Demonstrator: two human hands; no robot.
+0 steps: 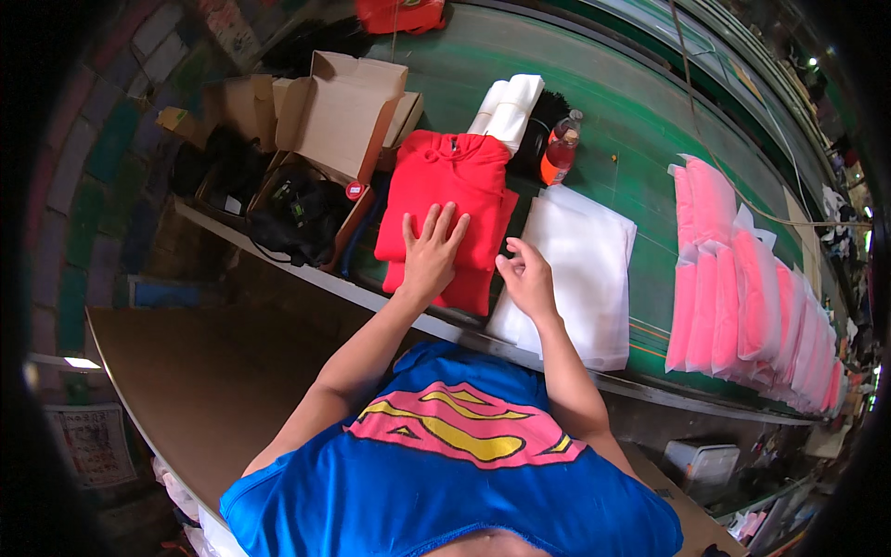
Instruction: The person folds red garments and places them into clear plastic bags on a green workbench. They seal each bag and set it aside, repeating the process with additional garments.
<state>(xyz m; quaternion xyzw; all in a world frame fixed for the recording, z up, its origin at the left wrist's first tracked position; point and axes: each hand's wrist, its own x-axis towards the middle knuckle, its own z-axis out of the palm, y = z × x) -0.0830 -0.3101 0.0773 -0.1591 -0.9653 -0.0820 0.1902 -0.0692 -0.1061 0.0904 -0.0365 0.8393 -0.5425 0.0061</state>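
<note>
A folded red hooded sweatshirt (445, 181) lies on the green table in front of me, with more red fabric showing under its lower and right edges. My left hand (433, 257) rests flat on its front, fingers spread. My right hand (527, 275) is just right of the red stack, over the edge of flat white translucent plastic bags (585, 271); its fingers are curled, with nothing visible between them. Behind the hood lies a rolled bundle of white plastic (511, 108).
Open cardboard boxes (341, 111) holding black items stand at the left. Bottles of reddish drink (559, 153) stand beyond the bags. Several bagged pink-red packages (717, 306) line the right side of the green table (626, 104). A cord hangs over the upper right.
</note>
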